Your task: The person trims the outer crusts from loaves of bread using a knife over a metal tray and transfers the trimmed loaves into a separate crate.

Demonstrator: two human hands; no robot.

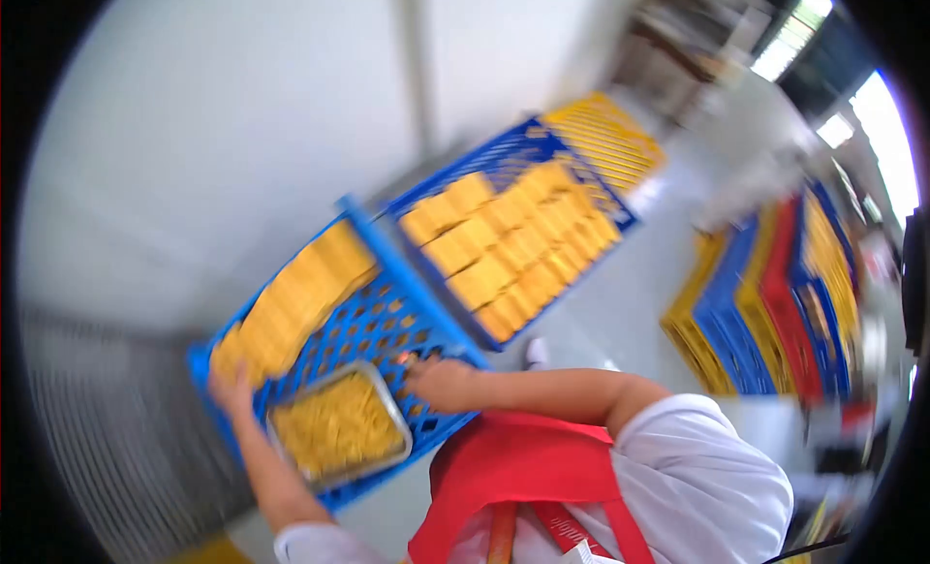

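Note:
A light blue crate [455,343] stands in front of me, with a row of yellow-orange blocks [295,297] along its far side. My left hand [231,385] touches the near left end of that row. In the crate's near part sits a metal tray [339,423] filled with small yellow pieces. Just right of the tray, my right hand [441,382] is closed around a small object with a reddish spot, too blurred to name.
Beyond it, a dark blue crate [397,207] holds several rows of yellow blocks [513,239], with a yellow crate [610,142] behind. Stacked coloured crates [751,307] stand on the right. A white wall [223,128] rises behind; a ridged grey surface [107,428] is at left.

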